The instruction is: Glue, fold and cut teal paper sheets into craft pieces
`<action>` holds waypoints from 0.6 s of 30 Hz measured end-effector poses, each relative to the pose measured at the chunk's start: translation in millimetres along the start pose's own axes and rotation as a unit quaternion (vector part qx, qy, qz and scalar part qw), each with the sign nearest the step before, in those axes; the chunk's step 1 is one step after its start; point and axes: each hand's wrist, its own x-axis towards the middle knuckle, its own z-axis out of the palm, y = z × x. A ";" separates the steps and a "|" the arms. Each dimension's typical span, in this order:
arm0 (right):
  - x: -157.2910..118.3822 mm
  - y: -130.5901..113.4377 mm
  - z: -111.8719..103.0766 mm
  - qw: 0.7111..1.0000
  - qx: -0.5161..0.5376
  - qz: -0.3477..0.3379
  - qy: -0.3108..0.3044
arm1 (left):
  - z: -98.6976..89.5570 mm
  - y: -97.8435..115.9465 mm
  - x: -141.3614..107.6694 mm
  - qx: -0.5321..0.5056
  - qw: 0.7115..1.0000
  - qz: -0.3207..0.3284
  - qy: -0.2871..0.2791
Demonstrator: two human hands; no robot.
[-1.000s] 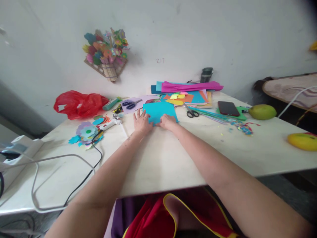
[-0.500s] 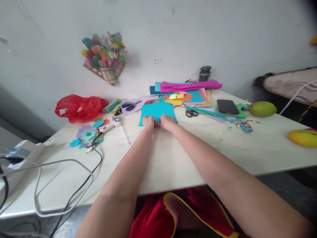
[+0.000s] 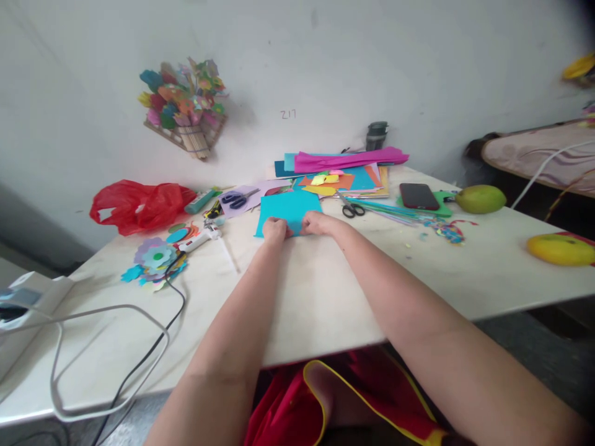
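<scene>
A sheet of turquoise paper lies flat on the table in front of me, its near edge curled or folded. My left hand is closed on that near edge, left of its middle. Farther right along the same edge, my right hand has its fingers curled in and pressed on the paper. Black-handled scissors lie just right of the sheet. A white glue gun rests to the left, near a pile of paper flowers.
Coloured paper is stacked at the back, with a dark jar behind. A red plastic bag sits at left. A phone and a green mango stand right, a yellow mango nearer. Cables trail over the left side.
My hands have moved slightly apart along the paper's near edge, the right one shifting rightward. The paper stays in place; the whole view has shifted a little.
</scene>
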 end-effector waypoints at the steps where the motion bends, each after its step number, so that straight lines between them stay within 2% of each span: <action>1: -0.3 -0.5 -0.7 1.000 -0.002 -0.002 -0.012 | -0.3 0.7 -0.6 0.006 1.000 0.000 -0.001; 3: -1.0 -1.5 -2.2 0.999 -0.004 -0.001 -0.032 | -0.8 2.1 -2.0 0.017 1.000 0.000 -0.001; 9: -6.2 -5.6 -8.1 0.999 -0.027 0.011 -0.040 | -2.5 2.8 -6.8 0.036 0.999 0.013 -0.017; 18: -8.4 -1.5 -14.7 0.996 -0.047 0.009 -0.070 | -7.4 4.8 -12.9 0.185 0.977 0.098 -0.044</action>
